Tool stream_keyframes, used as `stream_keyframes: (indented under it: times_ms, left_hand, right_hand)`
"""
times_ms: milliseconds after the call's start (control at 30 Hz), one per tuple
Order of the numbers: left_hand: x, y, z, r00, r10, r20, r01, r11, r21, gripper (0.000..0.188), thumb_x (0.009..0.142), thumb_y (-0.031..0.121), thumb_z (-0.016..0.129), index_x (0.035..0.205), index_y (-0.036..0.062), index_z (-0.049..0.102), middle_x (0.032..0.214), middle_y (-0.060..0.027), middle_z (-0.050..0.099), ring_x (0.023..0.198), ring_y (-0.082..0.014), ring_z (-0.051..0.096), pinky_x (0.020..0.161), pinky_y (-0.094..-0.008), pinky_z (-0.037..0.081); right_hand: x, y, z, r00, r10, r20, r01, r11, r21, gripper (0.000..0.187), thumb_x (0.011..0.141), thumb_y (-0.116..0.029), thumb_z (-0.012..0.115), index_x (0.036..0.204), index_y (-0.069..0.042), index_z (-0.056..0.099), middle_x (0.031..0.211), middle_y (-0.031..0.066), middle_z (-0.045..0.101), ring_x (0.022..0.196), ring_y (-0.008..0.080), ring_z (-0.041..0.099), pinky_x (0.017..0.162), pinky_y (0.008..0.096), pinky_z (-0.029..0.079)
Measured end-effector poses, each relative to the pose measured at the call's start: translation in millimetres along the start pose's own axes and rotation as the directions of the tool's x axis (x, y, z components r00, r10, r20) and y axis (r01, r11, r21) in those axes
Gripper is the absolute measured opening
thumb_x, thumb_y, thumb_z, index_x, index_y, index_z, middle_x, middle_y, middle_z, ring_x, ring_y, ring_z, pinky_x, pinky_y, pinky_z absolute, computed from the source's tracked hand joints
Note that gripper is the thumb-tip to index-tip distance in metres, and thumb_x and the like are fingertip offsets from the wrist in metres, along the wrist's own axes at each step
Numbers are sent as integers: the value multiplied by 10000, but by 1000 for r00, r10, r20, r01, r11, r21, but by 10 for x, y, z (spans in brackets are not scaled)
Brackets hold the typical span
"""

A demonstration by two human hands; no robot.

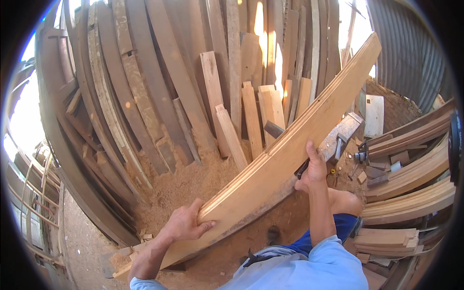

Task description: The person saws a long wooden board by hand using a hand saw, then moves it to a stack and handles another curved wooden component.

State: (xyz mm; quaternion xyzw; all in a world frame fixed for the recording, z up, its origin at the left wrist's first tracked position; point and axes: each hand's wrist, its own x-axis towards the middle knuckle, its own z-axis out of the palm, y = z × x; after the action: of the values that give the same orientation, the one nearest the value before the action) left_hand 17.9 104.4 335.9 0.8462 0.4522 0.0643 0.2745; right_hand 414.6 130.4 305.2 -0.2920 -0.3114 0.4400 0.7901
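Note:
A long pale wooden plank (270, 166) with grooved lines along its far edge runs slantwise from the lower left to the upper right. My left hand (191, 221) grips its near-left part, fingers over the far edge and thumb on the face. Farther along, my right hand (313, 169) is closed on a small black piece (301, 168) at the plank's near side, thumb pointing up along the face. What this piece belongs to is hidden. Beneath the plank lies a worn beam (345, 129). A dark block end (273, 129) pokes out past the far edge.
Many rough boards (145, 87) lean upright along the far side, with shorter pale pieces (251, 116) before them. Sawdust (188, 186) heaps at their feet. Stacked planks (411, 198) lie to the right, near scattered offcuts (361, 177). Corrugated metal sheeting (408, 53) stands at upper right.

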Motion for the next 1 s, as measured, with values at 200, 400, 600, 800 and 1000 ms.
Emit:
stream_keyframes:
  times_ms: [200, 400, 600, 800, 1000]
  left_hand:
    - [140, -218, 583, 980, 90, 179, -3, 902, -432, 922, 751, 576, 836, 1449, 76, 499, 1130, -188, 731, 1097, -359, 693, 945, -434, 531]
    - [40, -359, 1289, 970, 14, 244, 125, 832, -541, 796, 753, 450, 885, 1362, 31, 588, 1177, -174, 717, 1131, -289, 678, 957, -392, 523]
    - [-39, -391, 1674, 984, 75, 164, 83, 619, -781, 758, 786, 449, 859, 1337, 2, 592, 1174, -170, 717, 1123, -258, 670, 967, -368, 514]
    - [-22, -810, 2299, 973, 26, 229, 158, 652, -742, 770, 764, 488, 844, 1307, -7, 614, 1151, -181, 724, 1083, -268, 687, 954, -384, 519]
    - [-54, -805, 2664, 903, -93, 419, 357, 705, -613, 691, 789, 408, 826, 1302, -10, 629, 1165, -172, 723, 1072, -245, 686, 946, -376, 525]
  right_hand:
    - [-86, 212, -397, 999, -7, -33, 2, 989, -146, 513, 964, -259, 717, 1325, 56, 534, 1194, 132, 685, 1028, 209, 692, 890, 346, 570]
    - [-143, 372, -745, 995, -78, -61, 38, 866, -498, 407, 979, -247, 682, 1243, 57, 623, 1115, 111, 706, 1015, 175, 665, 915, 328, 530]
    - [-253, -46, -541, 939, -261, -223, -25, 596, -802, 397, 964, -192, 660, 1225, 106, 633, 1009, 98, 698, 907, 146, 633, 815, 281, 507]
    - [-429, -367, -537, 899, -432, -71, 77, 317, -945, 417, 940, -164, 678, 1231, 129, 620, 965, 74, 661, 866, 136, 596, 798, 276, 493]
    - [-473, -361, -867, 898, -439, 30, 201, 348, -915, 355, 988, -138, 628, 1265, 84, 623, 903, 18, 638, 736, 43, 527, 643, 202, 435]
